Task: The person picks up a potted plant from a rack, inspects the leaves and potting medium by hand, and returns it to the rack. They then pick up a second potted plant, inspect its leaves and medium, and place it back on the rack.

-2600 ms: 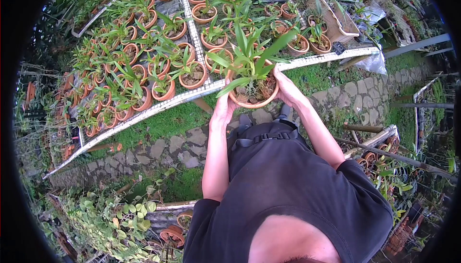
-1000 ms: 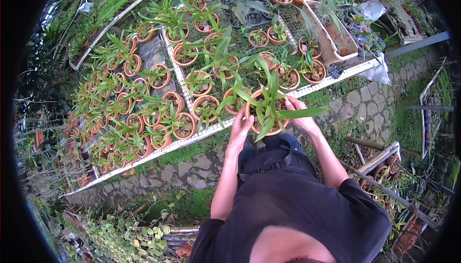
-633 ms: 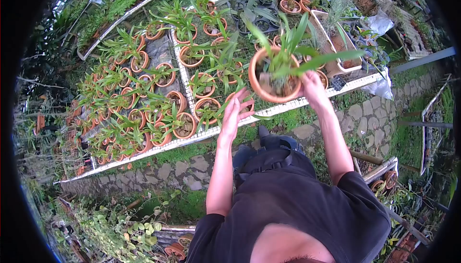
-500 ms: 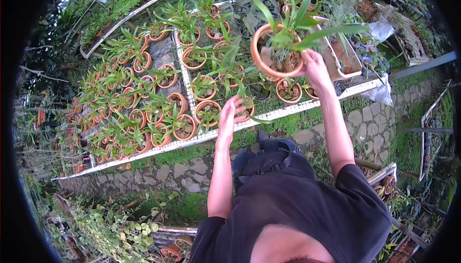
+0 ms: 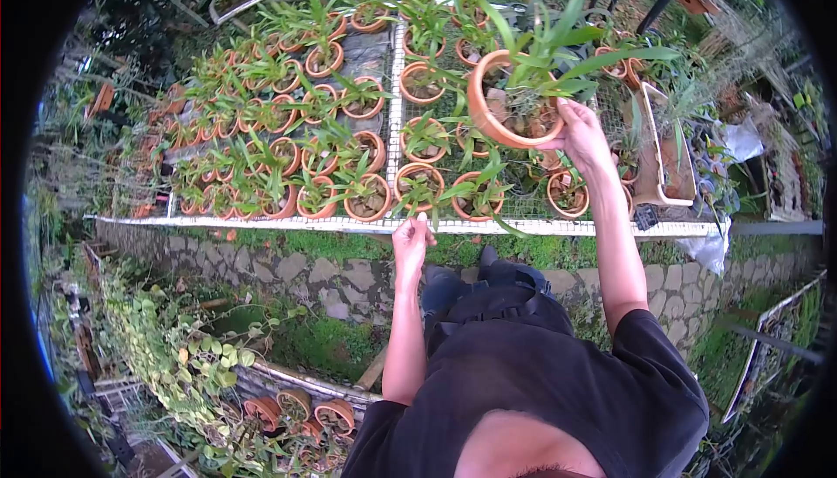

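Note:
My right hand (image 5: 579, 136) grips the rim of a round terracotta pot (image 5: 488, 120) and holds it up over the right part of the bench. Long strap-shaped green leaves and chunks of potting material fill this pot, which tilts toward the camera. Fingers curled in, my left hand (image 5: 413, 238) is closed at the bench's white front edge (image 5: 336, 224), just below a potted plant (image 5: 419, 186) on the mesh. Whether a leaf tip is pinched in it is too small to tell.
Several rows of potted plants (image 5: 367, 198) cover the bench to the left. A rectangular planter (image 5: 654, 151) stands at the right end, beside clear plastic (image 5: 711, 247). Below the bench runs a stone path (image 5: 323, 270); more pots (image 5: 336, 417) lie behind at bottom left.
The view has turned, shifting the bench. My left hand has lowered toward the bench edge and its spread fingers have closed. The pot stays raised in my right hand.

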`<act>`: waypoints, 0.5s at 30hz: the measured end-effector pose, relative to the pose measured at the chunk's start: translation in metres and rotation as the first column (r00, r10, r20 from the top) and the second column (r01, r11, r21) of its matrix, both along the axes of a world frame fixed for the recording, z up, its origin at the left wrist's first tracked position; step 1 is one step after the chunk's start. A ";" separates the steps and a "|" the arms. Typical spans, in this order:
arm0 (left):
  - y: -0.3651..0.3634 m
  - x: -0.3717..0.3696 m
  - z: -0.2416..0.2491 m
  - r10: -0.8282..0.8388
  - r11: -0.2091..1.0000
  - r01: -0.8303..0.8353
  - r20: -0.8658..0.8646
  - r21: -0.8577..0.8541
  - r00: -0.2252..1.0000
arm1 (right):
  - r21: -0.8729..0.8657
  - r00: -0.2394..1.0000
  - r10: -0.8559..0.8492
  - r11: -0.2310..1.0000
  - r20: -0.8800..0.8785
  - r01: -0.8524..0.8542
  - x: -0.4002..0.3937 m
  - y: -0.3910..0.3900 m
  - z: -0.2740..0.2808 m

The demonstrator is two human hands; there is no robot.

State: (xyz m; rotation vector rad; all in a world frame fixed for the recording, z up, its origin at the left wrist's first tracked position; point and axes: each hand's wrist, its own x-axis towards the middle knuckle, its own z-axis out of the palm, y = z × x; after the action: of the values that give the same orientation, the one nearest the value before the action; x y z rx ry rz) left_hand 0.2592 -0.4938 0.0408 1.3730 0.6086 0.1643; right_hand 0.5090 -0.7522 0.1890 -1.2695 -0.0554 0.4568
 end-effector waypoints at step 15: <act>0.187 -0.059 -0.068 0.351 0.909 -0.303 -0.135 0.285 0.927 | 0.095 1.000 -0.001 0.996 0.003 0.001 0.056 0.222 -0.005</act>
State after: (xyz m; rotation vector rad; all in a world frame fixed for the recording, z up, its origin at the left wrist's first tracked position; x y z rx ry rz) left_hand 0.2002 -0.3069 -0.0272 1.5404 1.0026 0.4051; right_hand 0.5647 -0.5307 0.1835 -1.1771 -0.0776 0.4463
